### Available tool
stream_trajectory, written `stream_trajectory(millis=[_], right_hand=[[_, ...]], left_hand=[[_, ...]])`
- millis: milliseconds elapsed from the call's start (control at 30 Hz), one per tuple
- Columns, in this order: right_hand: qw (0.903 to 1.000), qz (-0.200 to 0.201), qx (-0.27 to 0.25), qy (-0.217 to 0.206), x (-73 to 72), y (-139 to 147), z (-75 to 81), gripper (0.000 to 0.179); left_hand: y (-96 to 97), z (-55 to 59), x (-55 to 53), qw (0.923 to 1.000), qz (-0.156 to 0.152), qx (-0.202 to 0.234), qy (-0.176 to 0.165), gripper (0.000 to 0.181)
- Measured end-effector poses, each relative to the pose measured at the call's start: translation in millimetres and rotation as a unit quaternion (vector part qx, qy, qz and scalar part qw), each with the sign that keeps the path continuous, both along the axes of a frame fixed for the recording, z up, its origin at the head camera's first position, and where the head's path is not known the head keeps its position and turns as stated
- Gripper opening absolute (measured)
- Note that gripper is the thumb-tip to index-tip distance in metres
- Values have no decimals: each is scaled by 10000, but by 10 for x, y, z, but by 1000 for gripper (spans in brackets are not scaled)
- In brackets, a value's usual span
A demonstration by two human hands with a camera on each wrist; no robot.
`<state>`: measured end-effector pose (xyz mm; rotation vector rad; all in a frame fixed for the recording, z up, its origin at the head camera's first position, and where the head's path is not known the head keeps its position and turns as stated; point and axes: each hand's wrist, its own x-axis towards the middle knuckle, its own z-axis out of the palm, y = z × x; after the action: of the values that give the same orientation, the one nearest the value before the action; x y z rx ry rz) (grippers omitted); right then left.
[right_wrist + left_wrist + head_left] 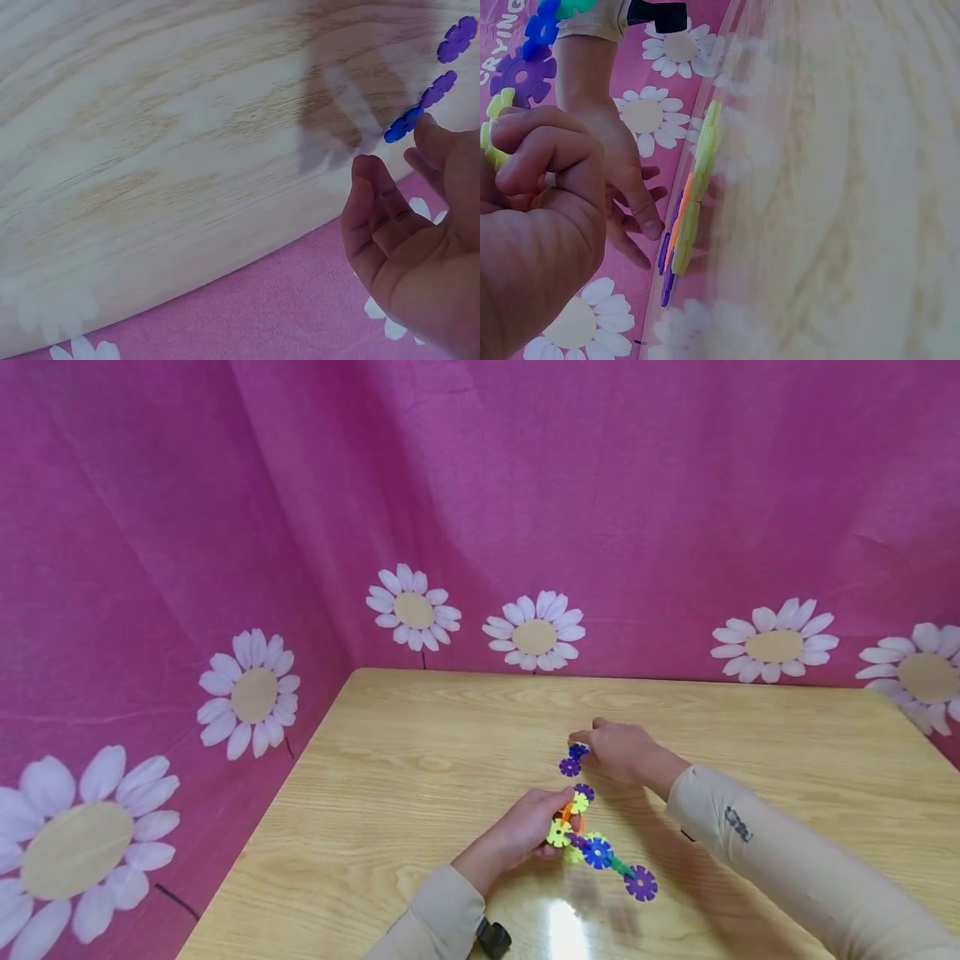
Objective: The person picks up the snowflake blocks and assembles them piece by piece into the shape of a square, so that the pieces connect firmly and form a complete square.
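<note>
Chain of notched flower discs (597,852) is gripped by the left hand (522,825) over the table (390,793); the right hand (621,751), fingers apart, is just beside a blue disc (577,751) lying there. The chain seems light and stiff, but weak at slots, so better to pinch it where two discs meet

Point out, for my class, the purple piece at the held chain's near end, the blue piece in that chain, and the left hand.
Purple piece (641,891): head view, its face, just below centre.
Blue piece (597,861): head view, its face, below centre.
Left hand (523,827): head view, middle of the visible hand.
</note>
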<state>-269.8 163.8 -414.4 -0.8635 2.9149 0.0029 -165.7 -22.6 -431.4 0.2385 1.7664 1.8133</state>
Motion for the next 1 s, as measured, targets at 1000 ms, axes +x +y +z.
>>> stream_trajectory(millis=[1000], right_hand=[[9115, -444, -3891, -1259, 313, 209, 42, 10]], left_hand=[[-24, 6, -12, 10000, -67, 36, 40, 61]])
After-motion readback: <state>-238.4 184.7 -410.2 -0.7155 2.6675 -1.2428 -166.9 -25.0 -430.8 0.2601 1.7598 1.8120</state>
